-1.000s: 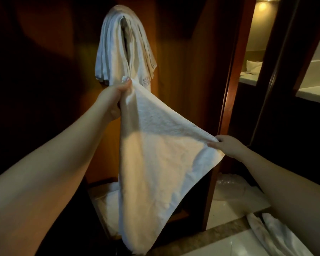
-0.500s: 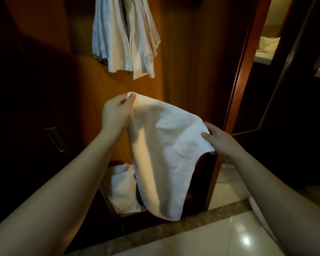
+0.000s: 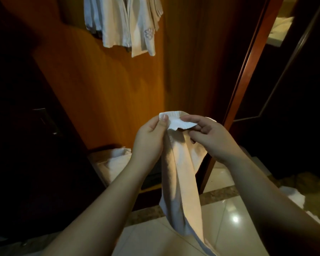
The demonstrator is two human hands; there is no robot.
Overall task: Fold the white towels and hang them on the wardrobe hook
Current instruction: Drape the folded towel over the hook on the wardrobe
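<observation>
The two top corners of the soft white terry towel (image 3: 179,174) have been brought together, pinched by the left hand (image 3: 150,143) and right hand (image 3: 211,139), both grips clamped, halving it lengthwise below them, ready for hanging.

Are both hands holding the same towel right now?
Yes, the left hand and right hand both pinch the top edge of one towel, which hangs down between them.

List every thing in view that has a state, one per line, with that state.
left hand: pinches the towel's top edge
right hand: pinches the same edge
held towel: folded lengthwise, dangling
hung towels: draped on the wardrobe panel
floor towels: crumpled, not yet folded
</observation>
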